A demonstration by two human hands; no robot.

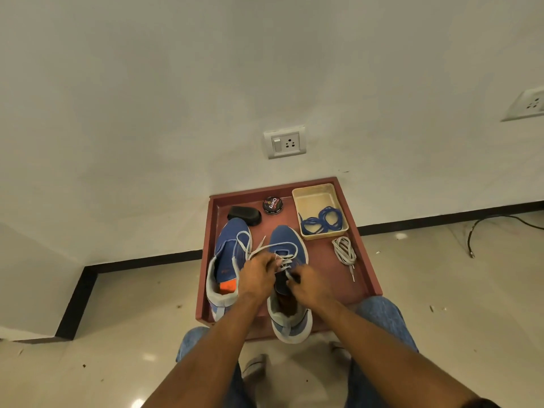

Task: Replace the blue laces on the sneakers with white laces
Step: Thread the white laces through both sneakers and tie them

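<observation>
Blue knit sneakers with pale grey collars and white soles sit side by side on a flat reddish-brown tray (365, 260) with a low rim, at the frame's centre. The right sneaker (290, 290) carries a flat white lace (282, 248) threaded through its upper eyelets; the left hand (257, 275) pinches its strands, and the right hand (309, 285) curls round a strand near the dark tongue. The left sneaker (226, 260) has a loose white loop over its toe. Coiled blue cord laces (322, 220) lie in a cream rectangular plastic basket (312, 198) at the tray's upper right; a bundled white lace (344, 250) lies just below it.
</observation>
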